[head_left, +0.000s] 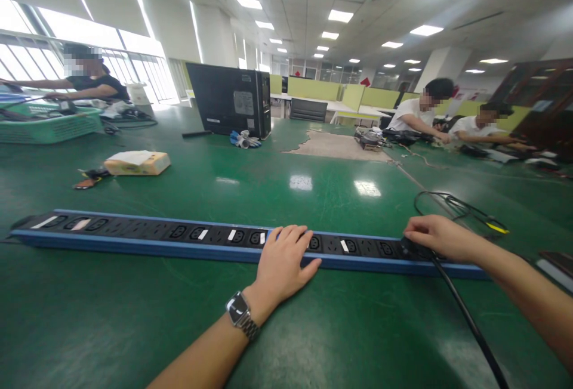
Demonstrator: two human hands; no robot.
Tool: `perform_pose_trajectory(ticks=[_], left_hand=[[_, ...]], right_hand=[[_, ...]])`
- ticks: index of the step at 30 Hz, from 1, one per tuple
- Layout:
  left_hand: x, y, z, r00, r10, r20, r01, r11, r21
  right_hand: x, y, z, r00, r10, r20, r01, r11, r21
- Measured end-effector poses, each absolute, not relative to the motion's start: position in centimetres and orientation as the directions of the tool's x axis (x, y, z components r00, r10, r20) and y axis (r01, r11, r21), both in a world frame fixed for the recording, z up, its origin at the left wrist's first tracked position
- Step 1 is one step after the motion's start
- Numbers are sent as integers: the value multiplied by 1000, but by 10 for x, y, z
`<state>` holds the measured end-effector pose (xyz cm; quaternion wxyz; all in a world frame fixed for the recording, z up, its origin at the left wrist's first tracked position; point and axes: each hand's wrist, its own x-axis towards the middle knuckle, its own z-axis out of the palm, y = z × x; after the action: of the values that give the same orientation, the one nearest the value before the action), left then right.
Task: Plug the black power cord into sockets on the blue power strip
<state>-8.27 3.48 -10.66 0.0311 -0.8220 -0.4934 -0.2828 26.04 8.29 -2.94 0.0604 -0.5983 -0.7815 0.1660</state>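
Power strip point(179, 238): left hand point(284, 261) flat, grip released; right hand point(436, 237) grasping plug point(409, 248).

Bare green floor point(134, 317) before power strip point(134, 235); black cable point(465, 317) crosses right side.

green floor point(188, 317) | windows point(27, 49) left | ceiling light panels point(340, 16) lit | green partitions point(313, 88) far back

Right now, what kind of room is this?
Probably a big open office used as a workshop. Ceiling light panels, green desk dividers at the back, and a computer tower and a long power strip on the green floor.
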Motion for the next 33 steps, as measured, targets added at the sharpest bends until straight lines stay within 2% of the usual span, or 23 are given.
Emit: perform_pose_trajectory(ticks=[3,10,15,26,30,33], left_hand=[[-83,35,-107,354,791,500,827,-514,228],[-82,35,-108,353,794,495,826,-513,235],[-83,35,-108,355,794,493,826,-513,231],[-83,35,-108,353,785,510,816,-524,242],[-82,36,-108,359,792,494,821,-519,236],[-82,36,-108,361,796,486,827,-515,228]], right_hand=[[259,86,-35,-298,945,-136,913,241,-328],[246,77,-47,-248,968,-28,959,242,-148],[248,66,-50,-216,976,16,967,216,-133],[257,66,-39,-279,958,-70,949,264,-173],[269,66,-16,-154,985,80,978,164,-130],[288,68,13,-45,993,113,995,54,-83]])
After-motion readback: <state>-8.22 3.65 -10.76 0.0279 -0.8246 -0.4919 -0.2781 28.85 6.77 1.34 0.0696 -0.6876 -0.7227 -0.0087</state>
